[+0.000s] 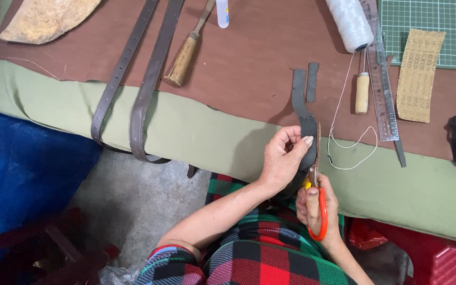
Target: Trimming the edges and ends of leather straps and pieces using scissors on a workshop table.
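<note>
A dark strap (305, 119) is being cut with scissors (317, 203) at the table edge.
The strap is pinched by the left hand (283, 158), just above the lap; the orange-handled scissors are gripped by the right hand (317, 208), blades at the strap; an awl (362, 92) and a thread spool (350, 24) lie nearby.

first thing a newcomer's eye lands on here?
Probably the red-handled scissors in the right hand, low centre, cutting into a dark leather strip that the left hand pinches at the table edge. Next, two long brown belts hang over the table's left edge, and a white thread spool lies at top right beside a metal ruler.
</note>
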